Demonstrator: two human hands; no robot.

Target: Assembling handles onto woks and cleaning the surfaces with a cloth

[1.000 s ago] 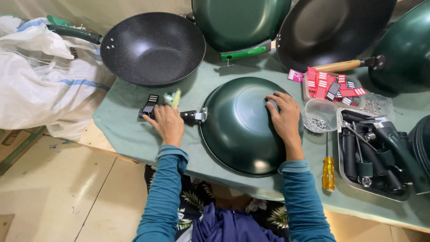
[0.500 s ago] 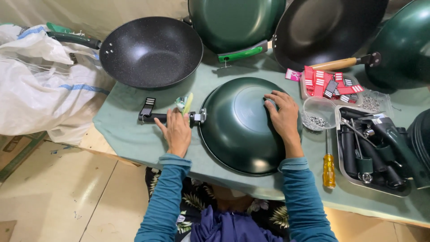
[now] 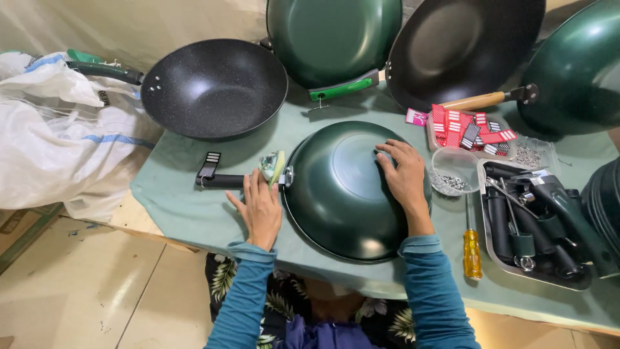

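- Two bare hands are seen at one upturned green wok (image 3: pixel 349 194), which is laid bottom-up on the green table cover (image 3: pixel 187 207), near the front edge.
- Left hand (image 3: pixel 259 208) is laid on the cover just beside the wok's rim, fingers loosely spread; a small green-and-white item (image 3: pixel 274 165) is pinched at the fingertips, right at the bracket where the black handle (image 3: pixel 223 180) meets the wok.
- Black handle is pointed away to the left, flat on the cover, with a striped tag (image 3: pixel 209 165) at its far end.
- Right hand (image 3: pixel 405 179) is pressed flat, palm down, on the wok's upturned bottom, right of centre; fingers are slightly spread, nothing is gripped.
- Black speckled wok (image 3: pixel 216 87) is set open side up behind the left hand, well apart from it.
- More woks are leaned along the back of the table.
- Clear tub of screws (image 3: pixel 452 173) is placed just right of the right hand; red packets (image 3: pixel 468 129) are stacked behind it.
- Yellow-handled screwdriver (image 3: pixel 472 249) is laid between the wok and a metal tray (image 3: pixel 497 255) of black handles.
- White sack (image 3: pixel 51 142) is seen at far left.
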